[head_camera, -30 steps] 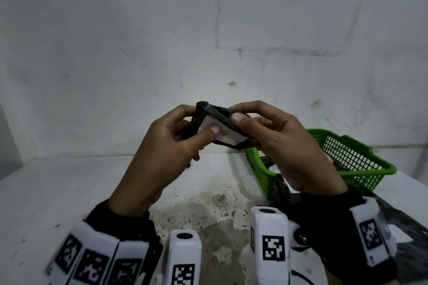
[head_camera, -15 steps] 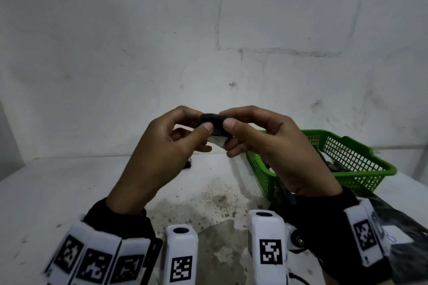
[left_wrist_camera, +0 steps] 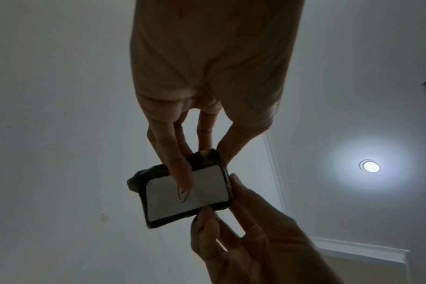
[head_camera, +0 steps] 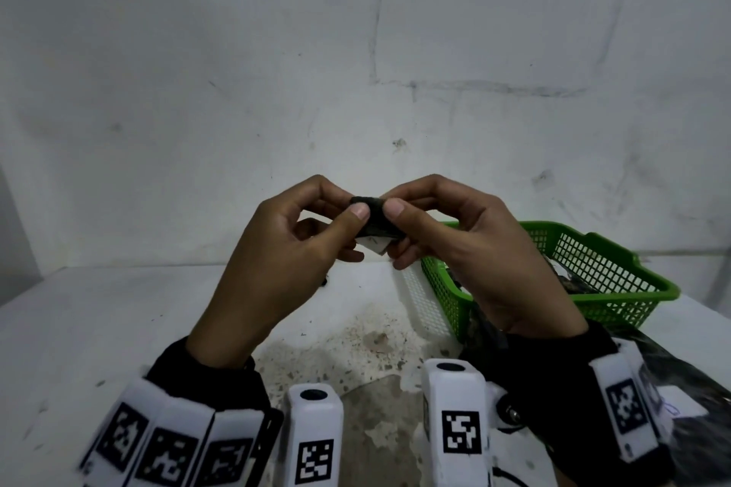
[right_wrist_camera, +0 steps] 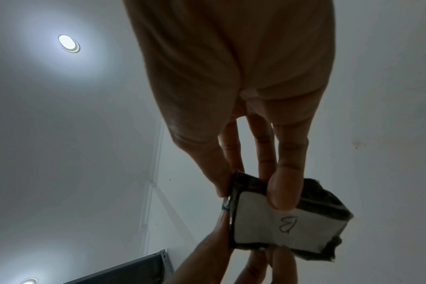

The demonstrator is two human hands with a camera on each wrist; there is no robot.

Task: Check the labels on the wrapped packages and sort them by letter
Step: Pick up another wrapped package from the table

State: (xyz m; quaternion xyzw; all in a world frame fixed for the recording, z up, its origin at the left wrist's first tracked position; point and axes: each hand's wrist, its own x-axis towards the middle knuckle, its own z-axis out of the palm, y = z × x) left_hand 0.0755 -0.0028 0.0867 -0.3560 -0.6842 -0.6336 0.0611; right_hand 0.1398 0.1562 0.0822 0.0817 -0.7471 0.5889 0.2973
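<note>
A small package (head_camera: pixel 374 223) in dark wrap is held up in front of the wall, above the table, by both hands. My left hand (head_camera: pixel 300 245) pinches its left side with thumb on the near face. My right hand (head_camera: pixel 455 237) pinches its right side the same way. Its white label (right_wrist_camera: pixel 287 226) faces down toward the wrists and shows a handwritten B in the right wrist view. In the left wrist view the label (left_wrist_camera: pixel 187 194) is partly covered by a finger. More dark wrapped packages (head_camera: pixel 577 281) lie in the green basket.
A green mesh basket (head_camera: pixel 617 281) stands on the white table at the right, with a white mesh basket (head_camera: pixel 423 297) against its left side. A dark wrapped item with a white label (head_camera: pixel 680 391) lies at the near right. The stained tabletop (head_camera: pixel 118 320) stretches left.
The package has been tipped from a tilted, label-up pose to edge-on, with the label facing down. Both hands shifted their pinch closer together at its top edge.
</note>
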